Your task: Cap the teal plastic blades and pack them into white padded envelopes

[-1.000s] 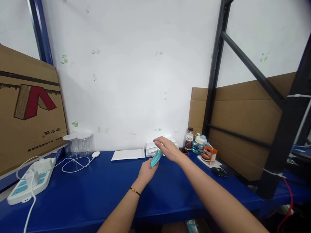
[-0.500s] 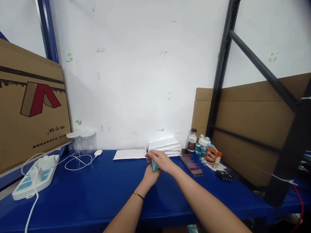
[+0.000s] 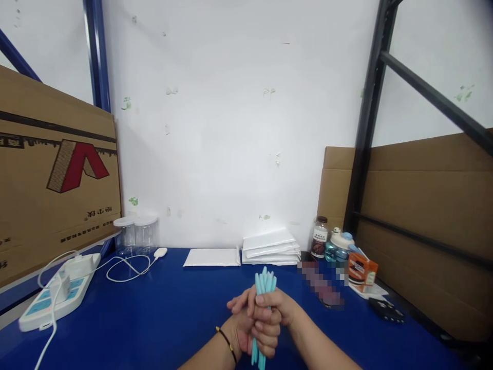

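A bundle of several slim, light-blue pen-like sticks (image 3: 265, 281) stands nearly upright at the front middle, over the blue table. My left hand (image 3: 244, 331), with a dark band and gold bead at the wrist, is closed round the lower part of the bundle. Its fingers wrap across the front, and the lower stick ends show beneath them. Higher up, my right hand (image 3: 284, 304) presses its thumb against the front of the sticks, while its fingers reach behind them to the left. The rounded upper ends are bare and slightly uneven.
Behind the hands lie a flat white packet (image 3: 211, 257) and a stack of white packets (image 3: 269, 247). On the left are a power strip (image 3: 63, 293), white cable and clear jars (image 3: 145, 235). A brown bottle (image 3: 319, 239), orange box (image 3: 362, 270) and black object (image 3: 386, 310) stand right.
Both hands have come nearer and lower. The right hand moved from covering the top of the bundle to gripping its side, so the upper ends now show. The view has tilted slightly.
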